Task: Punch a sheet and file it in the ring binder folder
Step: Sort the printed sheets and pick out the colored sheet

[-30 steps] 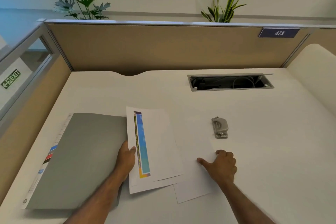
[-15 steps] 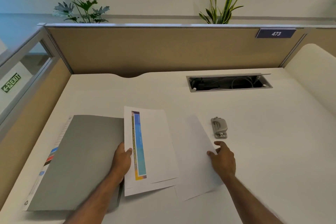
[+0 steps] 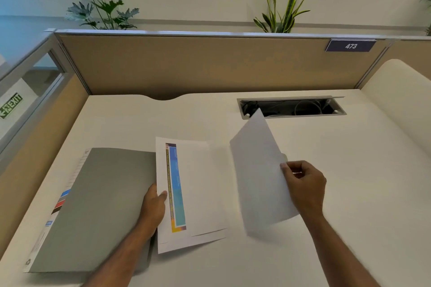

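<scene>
A closed grey ring binder folder [image 3: 98, 205] lies flat on the left of the white desk [image 3: 361, 193]. Beside it rests a small stack of sheets [image 3: 205, 193], the top one printed with a blue and yellow strip. My left hand [image 3: 154, 207] presses on the stack's left edge, thumb on the paper. My right hand [image 3: 303, 184] pinches the right edge of a blank white sheet [image 3: 258, 175] and holds it lifted and tilted above the desk. The punch is hidden behind that lifted sheet, apart from a sliver at its right edge.
An open cable tray slot [image 3: 291, 107] is cut into the desk at the back right. A tan partition [image 3: 198, 63] with a "473" label [image 3: 350, 46] closes the back, another panel the left side. Plants stand behind the partition.
My right hand slid the blank sheet out from under the stack, gripped its right edge and raised it off the desk; it now covers the punch. The left hand stayed on the stack.
</scene>
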{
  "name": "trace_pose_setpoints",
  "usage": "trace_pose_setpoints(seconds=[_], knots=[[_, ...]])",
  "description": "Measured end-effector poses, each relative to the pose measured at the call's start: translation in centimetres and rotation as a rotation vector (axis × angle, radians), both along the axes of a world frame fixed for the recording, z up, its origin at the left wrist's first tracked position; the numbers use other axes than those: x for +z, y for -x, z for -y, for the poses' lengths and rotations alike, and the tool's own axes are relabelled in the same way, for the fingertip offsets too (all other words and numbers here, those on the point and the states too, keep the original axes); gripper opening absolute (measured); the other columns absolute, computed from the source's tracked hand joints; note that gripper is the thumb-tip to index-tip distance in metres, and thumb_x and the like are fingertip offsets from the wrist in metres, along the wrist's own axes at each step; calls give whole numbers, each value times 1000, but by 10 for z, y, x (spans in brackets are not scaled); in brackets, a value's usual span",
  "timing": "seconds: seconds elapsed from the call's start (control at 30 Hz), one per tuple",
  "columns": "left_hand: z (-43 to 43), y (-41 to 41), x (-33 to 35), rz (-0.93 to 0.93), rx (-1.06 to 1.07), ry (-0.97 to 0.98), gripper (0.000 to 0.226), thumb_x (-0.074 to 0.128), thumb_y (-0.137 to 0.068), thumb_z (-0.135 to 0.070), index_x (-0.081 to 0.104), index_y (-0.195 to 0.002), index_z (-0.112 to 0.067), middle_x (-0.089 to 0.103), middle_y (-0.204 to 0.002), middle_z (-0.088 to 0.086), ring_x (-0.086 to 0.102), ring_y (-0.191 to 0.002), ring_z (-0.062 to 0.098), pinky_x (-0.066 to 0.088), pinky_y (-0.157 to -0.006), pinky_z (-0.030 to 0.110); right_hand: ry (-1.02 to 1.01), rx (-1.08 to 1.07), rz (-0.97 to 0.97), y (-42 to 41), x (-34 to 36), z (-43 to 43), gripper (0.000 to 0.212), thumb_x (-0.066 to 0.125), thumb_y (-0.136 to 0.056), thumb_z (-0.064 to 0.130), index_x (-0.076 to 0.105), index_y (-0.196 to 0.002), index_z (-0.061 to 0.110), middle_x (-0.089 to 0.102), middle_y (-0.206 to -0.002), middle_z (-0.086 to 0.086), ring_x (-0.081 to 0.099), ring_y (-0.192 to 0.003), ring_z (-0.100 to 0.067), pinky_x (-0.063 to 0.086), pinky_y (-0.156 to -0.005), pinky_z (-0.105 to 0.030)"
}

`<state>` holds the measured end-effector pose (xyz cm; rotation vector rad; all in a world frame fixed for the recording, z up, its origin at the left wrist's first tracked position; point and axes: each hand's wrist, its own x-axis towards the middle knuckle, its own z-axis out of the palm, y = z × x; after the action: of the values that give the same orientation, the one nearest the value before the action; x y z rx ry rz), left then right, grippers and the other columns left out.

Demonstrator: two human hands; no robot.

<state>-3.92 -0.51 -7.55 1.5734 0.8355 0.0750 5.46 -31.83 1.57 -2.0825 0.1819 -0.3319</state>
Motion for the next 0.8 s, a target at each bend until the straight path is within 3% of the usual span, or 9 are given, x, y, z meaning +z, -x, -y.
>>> trace_pose_setpoints(seconds=[0.13, 0.27, 0.33, 0.4, 0.47, 0.6, 0.7, 0.8], knots=[[8, 0, 1, 19, 14, 8, 25, 42, -99, -5, 46, -122, -13, 61, -110, 9, 64, -84, 22, 52, -65, 31, 275, 120, 321, 19, 21, -42, 10, 72, -77, 16, 67, -69, 19, 67, -71, 8, 59, -57, -9, 47, -53, -27], [17, 2, -2, 122, 7, -26, 58, 44, -94, 5, 27, -142, -22, 48, -128, -5, 58, -106, 21, 52, -88, 39, 569, 389, 331, 43, -5, -100, 13, 66, -78, 25, 60, -67, 19, 60, -67, 3, 59, -52, -18, 45, -42, -30], [19, 2, -7, 127, -29, -73, 51, 45, -92, 7, 40, -133, -23, 53, -127, -1, 60, -105, 19, 53, -85, 30, 688, 508, 314, 52, -24, -125, 18, 71, -74, 24, 57, -64, 19, 56, -61, 4, 54, -44, -17, 41, -36, -24], [23, 3, -7, 79, -89, -96, 34, 44, -95, 2, 56, -119, -18, 61, -116, 4, 65, -91, 17, 54, -67, 17, 772, 616, 263, 59, -38, -143, 25, 79, -69, 28, 57, -63, 21, 55, -58, 6, 51, -40, -11, 34, -37, -19], [27, 3, -7, 62, -117, -87, 25, 44, -97, -6, 64, -106, -18, 68, -104, 8, 68, -80, 19, 54, -59, 18, 827, 675, 217, 62, -49, -153, 29, 84, -63, 36, 58, -64, 24, 56, -57, 8, 53, -40, -9, 35, -39, -18], [33, 3, -9, 72, -93, -57, 30, 48, -98, -27, 71, -82, -14, 71, -81, 13, 66, -75, 28, 52, -65, 35, 926, 725, 161, 65, -59, -161, 29, 87, -53, 35, 60, -59, 26, 55, -52, 8, 51, -36, -9, 24, -40, -17], [35, 3, -13, 37, -83, -89, 44, 50, -94, -43, 67, -76, -7, 69, -78, 14, 64, -76, 31, 53, -72, 44, 878, 752, 102, 67, -66, -160, 23, 84, -59, 35, 63, -62, 25, 56, -53, 8, 51, -38, -10, 22, -44, -17], [37, 2, -15, 40, -75, -113, 24, 56, -93, -32, 66, -73, -24, 69, -79, 0, 65, -83, 24, 54, -80, 43, 792, 799, 60, 70, -77, -155, 11, 73, -76, 30, 70, -76, 19, 65, -66, 1, 60, -51, -18, 31, -48, -23]])
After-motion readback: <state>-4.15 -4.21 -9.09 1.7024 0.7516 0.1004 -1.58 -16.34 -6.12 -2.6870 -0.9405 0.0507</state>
